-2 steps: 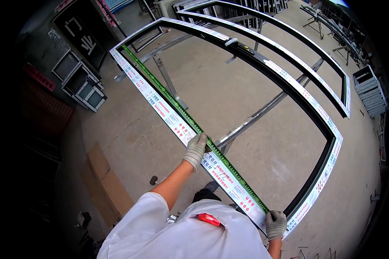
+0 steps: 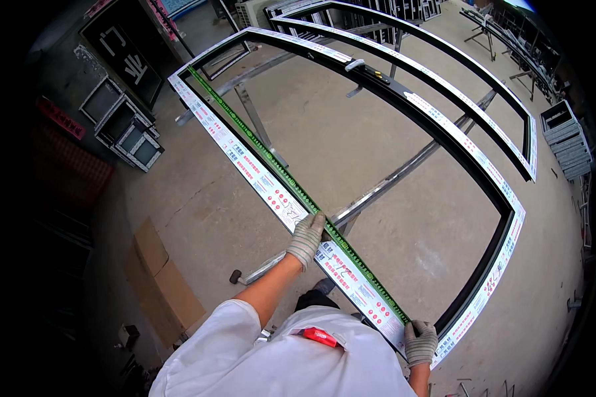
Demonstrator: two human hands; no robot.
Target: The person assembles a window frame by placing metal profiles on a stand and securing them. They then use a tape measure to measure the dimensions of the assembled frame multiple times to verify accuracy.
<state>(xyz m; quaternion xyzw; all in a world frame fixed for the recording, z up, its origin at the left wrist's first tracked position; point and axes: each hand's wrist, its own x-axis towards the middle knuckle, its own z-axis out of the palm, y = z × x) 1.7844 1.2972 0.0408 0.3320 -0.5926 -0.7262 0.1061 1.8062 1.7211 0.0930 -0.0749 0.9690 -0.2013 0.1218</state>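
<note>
A green tape measure (image 2: 281, 173) is stretched along the inner edge of the near bar of a large window frame (image 2: 245, 161), which is covered in printed white film. My left hand (image 2: 306, 241), in a striped work glove, is closed over that bar and the tape around its middle. At the near right corner, my gloved right hand (image 2: 420, 343) is closed on the tape's near end; the tape's case, if there, is hidden by the fingers. The tape's far end lies by the frame's far left corner.
Metal stands (image 2: 404, 177) carry the frame. A second curved frame (image 2: 437, 76) lies beyond it. Farther tools include a yellow-and-black one (image 2: 379, 75) on the top bar. A hammer (image 2: 236, 276) and cardboard (image 2: 159, 271) are at left; stacked small frames (image 2: 565, 140) stand at right.
My left hand has slid a little to the right and nearer along the bar and tape. My right hand stays at the near corner, barely shifted.
</note>
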